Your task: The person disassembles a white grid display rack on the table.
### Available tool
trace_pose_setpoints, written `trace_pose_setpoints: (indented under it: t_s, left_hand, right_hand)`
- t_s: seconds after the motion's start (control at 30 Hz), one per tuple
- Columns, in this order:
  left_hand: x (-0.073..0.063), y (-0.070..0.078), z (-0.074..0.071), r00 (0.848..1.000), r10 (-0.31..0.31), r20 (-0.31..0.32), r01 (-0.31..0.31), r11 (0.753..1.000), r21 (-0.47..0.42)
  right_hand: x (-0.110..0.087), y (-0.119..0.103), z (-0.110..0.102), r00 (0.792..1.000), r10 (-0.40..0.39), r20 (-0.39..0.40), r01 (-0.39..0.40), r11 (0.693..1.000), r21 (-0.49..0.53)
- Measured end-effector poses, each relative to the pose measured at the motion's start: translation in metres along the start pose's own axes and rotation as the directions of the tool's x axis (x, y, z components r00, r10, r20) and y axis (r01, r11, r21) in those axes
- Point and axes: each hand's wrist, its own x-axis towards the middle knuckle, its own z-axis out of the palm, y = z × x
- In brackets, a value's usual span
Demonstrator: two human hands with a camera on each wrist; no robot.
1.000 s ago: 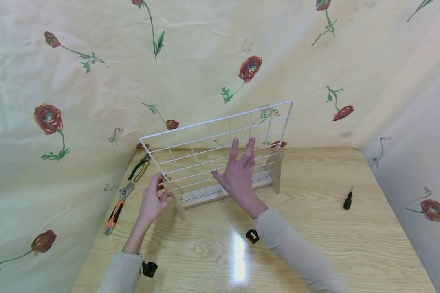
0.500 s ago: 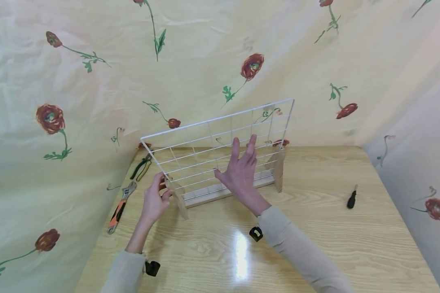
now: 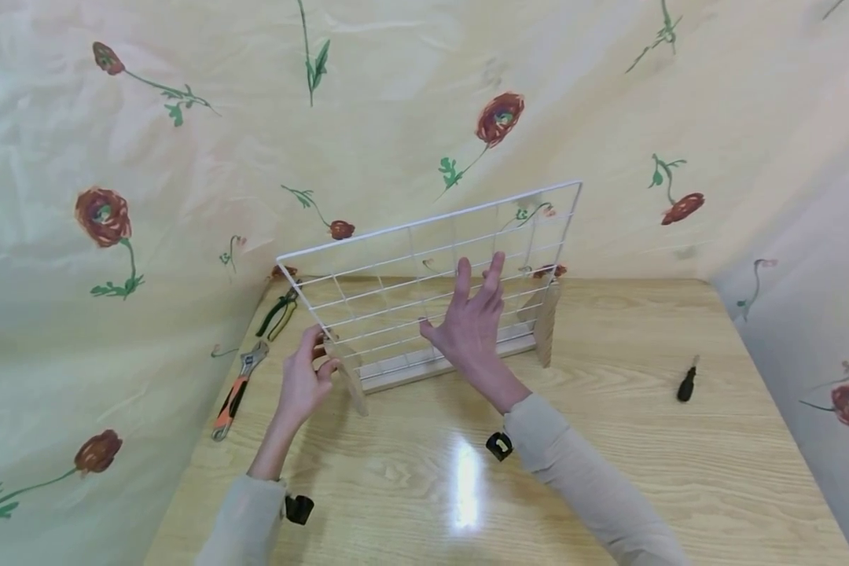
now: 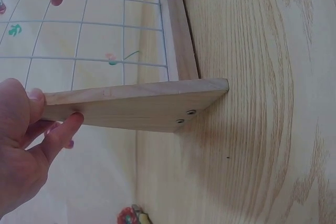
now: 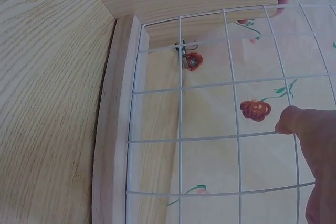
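A rack with a white wire grid (image 3: 368,236) stands at the back of the table, joined to a wooden base strip (image 3: 410,376). Thumb and fingers of my left hand (image 3: 307,377) pinch the upper part of its left wooden side panel (image 4: 131,106). Two screw heads (image 4: 191,112) show low on that panel's outer face. In front of the grid's middle, my right hand (image 3: 470,326) is spread with its fingers pointing up. Its thumb overlaps a wire in the right wrist view. The right wooden side panel (image 3: 548,322) has no hand on it.
Pliers (image 3: 279,313) and an adjustable wrench (image 3: 240,389) with orange and black handles lie left of the rack. A black-handled screwdriver (image 3: 687,384) lies on the right side of the table (image 3: 608,417). Flower-patterned cloth (image 3: 396,141) hangs close behind.
The head view has shifted a little, so everything sits slightly to the right and higher. Both hands keep about the same places on and before the rack.
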Motion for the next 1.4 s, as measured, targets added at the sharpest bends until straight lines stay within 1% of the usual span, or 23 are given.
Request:
trace_pose_setpoints:
  t_s: [0.17, 0.4, 0.77, 0.87, 0.97, 1.1, 1.4]
  left_hand:
    - [0.003, 0.001, 0.0, 1.0, 0.002, -0.003, -0.002, 1.0, 0.015]
    - [0.001, 0.002, 0.001, 1.0, -0.02, -0.003, 0.02, 1.0, 0.006]
    - [-0.001, 0.002, 0.003, 1.0, 0.006, -0.012, -0.006, 1.0, 0.002]
    - [-0.001, 0.003, 0.003, 1.0, 0.003, -0.014, -0.003, 1.0, 0.005]
    - [-0.002, 0.003, 0.003, 1.0, 0.0, -0.015, 0.0, 1.0, 0.01]
    - [-0.002, 0.004, 0.003, 1.0, 0.015, -0.017, -0.014, 1.0, 0.022]
    - [-0.002, 0.006, 0.004, 0.999, 0.029, -0.026, -0.028, 0.999, 0.032]
  right_hand:
    - [0.003, 0.004, 0.0, 1.0, 0.006, -0.016, -0.006, 0.999, 0.031]
    - [0.008, 0.004, -0.003, 1.0, -0.012, -0.009, 0.013, 0.998, 0.057]
    - [0.032, -0.002, -0.019, 0.999, -0.021, -0.026, 0.023, 0.998, 0.057]
    - [0.038, -0.004, -0.024, 0.999, -0.019, -0.028, 0.02, 0.998, 0.06]
    - [0.043, -0.006, -0.028, 1.0, -0.013, -0.023, 0.014, 0.998, 0.054]
    - [0.049, -0.009, -0.033, 1.0, -0.008, -0.02, 0.009, 0.999, 0.043]
    - [0.064, -0.015, -0.043, 0.999, -0.006, -0.037, 0.007, 0.999, 0.041]
